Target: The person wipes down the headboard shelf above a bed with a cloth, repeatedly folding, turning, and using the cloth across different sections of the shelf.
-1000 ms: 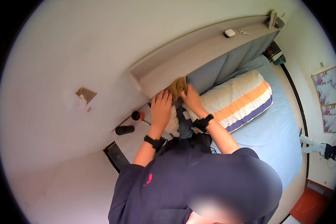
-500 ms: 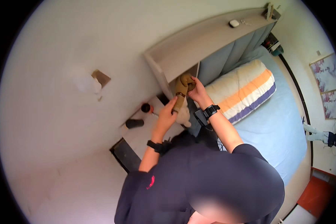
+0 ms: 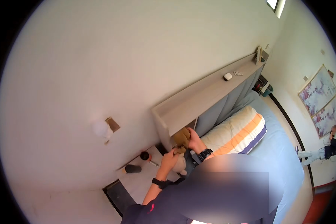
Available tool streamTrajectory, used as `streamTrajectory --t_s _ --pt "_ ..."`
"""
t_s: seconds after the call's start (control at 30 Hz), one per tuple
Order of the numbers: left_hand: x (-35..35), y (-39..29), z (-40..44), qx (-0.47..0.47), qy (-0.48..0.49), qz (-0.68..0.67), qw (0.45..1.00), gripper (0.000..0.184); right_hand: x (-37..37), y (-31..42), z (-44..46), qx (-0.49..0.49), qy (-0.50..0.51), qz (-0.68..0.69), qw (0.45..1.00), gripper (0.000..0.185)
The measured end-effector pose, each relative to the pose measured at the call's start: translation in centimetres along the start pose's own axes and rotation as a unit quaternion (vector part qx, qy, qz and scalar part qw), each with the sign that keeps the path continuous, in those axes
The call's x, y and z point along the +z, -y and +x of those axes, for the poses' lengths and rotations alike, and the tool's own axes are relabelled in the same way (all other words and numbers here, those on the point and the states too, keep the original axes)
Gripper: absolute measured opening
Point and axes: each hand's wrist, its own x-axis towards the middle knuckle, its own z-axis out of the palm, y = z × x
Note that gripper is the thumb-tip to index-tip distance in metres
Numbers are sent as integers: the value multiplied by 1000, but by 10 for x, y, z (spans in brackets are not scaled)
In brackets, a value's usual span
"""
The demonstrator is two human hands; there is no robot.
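Seen from above, both bare hands hold a crumpled tan-brown item (image 3: 181, 138) at the near end of the pale headboard shelf (image 3: 201, 100). It lies between them, its longer direction seeming to run from the headboard toward the wearer. The left hand (image 3: 169, 161) has its grip pinched on the lower end; the right hand (image 3: 195, 141) has its grip closed on the upper right edge, so neither is nearer. A pale plush toy (image 3: 180, 164) sits just below, between the desk (image 3: 143, 184) and the striped pillow (image 3: 237, 131).
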Motion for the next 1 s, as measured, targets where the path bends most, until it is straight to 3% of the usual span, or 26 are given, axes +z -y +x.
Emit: streamTrajectory --t_s 0.07,0.1,0.13,0.2,0.23,0.27,0.33,0.37,0.53,0.73,0.8,0.83,0.87,0.9,0.93,0.97,1.0 --pt "8 -1 11 -30 72 -89 993 34 -30 11 5 -11 57 -5 998 34" --pt "14 -4 16 -92 118 -215 965 35 -43 20 8 -1 54 -3 999 37" --pt "18 -8 22 -87 126 -212 965 35 -42 28 5 -8 53 1 999 37" --pt "23 -15 32 -160 151 -427 877 36 -37 40 -5 -44 4 68 997 39" --pt "23 -23 36 -189 131 -460 858 35 -35 42 -1 -48 0 75 996 39" --pt "33 -15 44 -190 137 -458 858 35 -30 44 8 -32 -16 94 995 38" --pt "63 9 62 -47 -68 -369 926 37 -38 42 41 -20 -39 110 993 38" --pt "45 -22 55 -59 -89 -344 933 40 -37 38 53 -29 -46 122 991 40" --pt "37 -43 59 -38 -90 -301 948 48 -2 30 52 -76 -65 216 971 50" --pt "43 -41 67 -117 -114 -412 896 60 19 28 26 -95 -41 269 958 61" --pt "45 -25 76 -50 -62 -455 887 63 1 28 30 -89 26 237 967 59" --pt "40 -29 75 -90 -49 -445 890 64 -31 31 41 75 225 495 836 57" --pt "35 -33 76 -94 -49 -444 890 64 -50 36 44 320 309 638 629 55" --pt "31 -37 75 -103 -17 -451 887 64 -66 33 48 180 319 489 791 53" --pt "27 -37 72 -112 14 -456 883 64 -64 30 43 30 310 308 899 50" --pt "34 -27 74 -75 4 -413 908 67 -38 34 22 -27 121 230 965 45" --pt "37 -21 71 -77 -1 -409 909 67 -29 37 7 -23 124 233 964 45"
